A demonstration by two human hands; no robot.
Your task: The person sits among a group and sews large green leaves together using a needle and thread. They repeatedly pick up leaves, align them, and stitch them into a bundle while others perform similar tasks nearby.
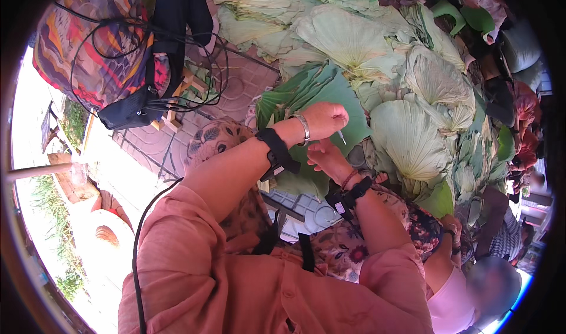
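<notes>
A stack of green lotus leaves [305, 91] lies on my lap, the uppermost spread flat and the edges behind it folded in layers. My left hand [325, 119], with a silver bangle at the wrist, is curled above the leaves. From under its fingers sticks out a thin pale rod with a narrow tip [342, 137]; the rest of it is hidden. Close below, my right hand [329, 159] has bent fingers over the leaf, its wrist wearing a red cord. Whether it pinches something fine cannot be made out.
Large dried pale-green lotus leaves [411, 135] cover the ground ahead and to the right. At upper left, a patterned bag [101, 47] carries looped black cable [225, 82] above paving. Another person [451, 285] sits close at right, holding a green leaf [440, 201].
</notes>
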